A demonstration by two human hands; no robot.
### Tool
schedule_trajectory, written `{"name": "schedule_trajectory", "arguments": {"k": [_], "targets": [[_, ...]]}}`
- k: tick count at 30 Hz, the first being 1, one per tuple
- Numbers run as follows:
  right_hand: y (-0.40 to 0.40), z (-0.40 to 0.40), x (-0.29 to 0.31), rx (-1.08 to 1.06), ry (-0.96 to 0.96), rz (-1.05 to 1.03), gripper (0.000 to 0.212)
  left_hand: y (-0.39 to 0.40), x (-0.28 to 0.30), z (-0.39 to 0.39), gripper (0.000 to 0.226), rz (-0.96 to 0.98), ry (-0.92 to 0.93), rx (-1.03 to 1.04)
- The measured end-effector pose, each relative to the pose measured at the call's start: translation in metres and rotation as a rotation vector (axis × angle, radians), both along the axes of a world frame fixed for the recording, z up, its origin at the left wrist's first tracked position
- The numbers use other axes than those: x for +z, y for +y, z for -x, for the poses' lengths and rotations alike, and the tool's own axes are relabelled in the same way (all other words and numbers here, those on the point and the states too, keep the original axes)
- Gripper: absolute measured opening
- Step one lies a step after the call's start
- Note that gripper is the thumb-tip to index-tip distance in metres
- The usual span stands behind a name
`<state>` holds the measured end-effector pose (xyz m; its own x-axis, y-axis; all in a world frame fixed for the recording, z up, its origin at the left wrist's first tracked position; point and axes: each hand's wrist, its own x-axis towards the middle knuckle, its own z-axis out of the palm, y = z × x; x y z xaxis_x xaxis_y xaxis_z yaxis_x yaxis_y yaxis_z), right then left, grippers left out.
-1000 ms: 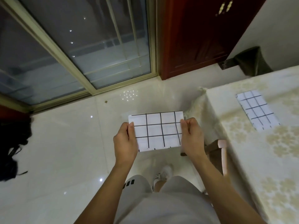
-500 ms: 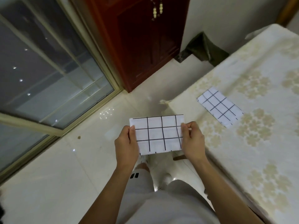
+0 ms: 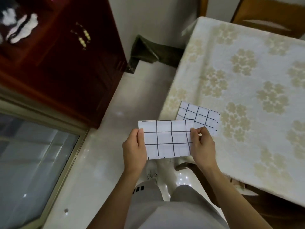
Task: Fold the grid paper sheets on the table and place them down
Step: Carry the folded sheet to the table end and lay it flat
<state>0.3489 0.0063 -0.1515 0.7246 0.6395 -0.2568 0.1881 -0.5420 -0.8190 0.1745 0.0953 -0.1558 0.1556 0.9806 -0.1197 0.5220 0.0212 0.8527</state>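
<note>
Midair, stiff rectangular grid paper point(image 3: 166, 139), left hand point(image 3: 134, 150), right hand point(image 3: 203, 146) pinching short edges

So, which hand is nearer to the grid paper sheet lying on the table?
Right. The right hand overlaps that white grid paper sheet; the left hand is over the floor.

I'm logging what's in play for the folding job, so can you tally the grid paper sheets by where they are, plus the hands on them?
Grid paper sheet held in the air: 1
Grid paper sheet lying on the table: 1
Hands gripping the held sheet: 2, left hand and right hand
Total: 2 sheets, 2 hands
</note>
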Motion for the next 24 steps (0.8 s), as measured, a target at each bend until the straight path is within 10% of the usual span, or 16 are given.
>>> {"name": "schedule_trajectory", "arguments": {"k": [24], "targets": [[0.003, -0.093, -0.008, -0.396, -0.082, -0.021, 0.017, 0.075, -0.024, -0.136, 0.029, -0.019, 0.029, -0.461]]}}
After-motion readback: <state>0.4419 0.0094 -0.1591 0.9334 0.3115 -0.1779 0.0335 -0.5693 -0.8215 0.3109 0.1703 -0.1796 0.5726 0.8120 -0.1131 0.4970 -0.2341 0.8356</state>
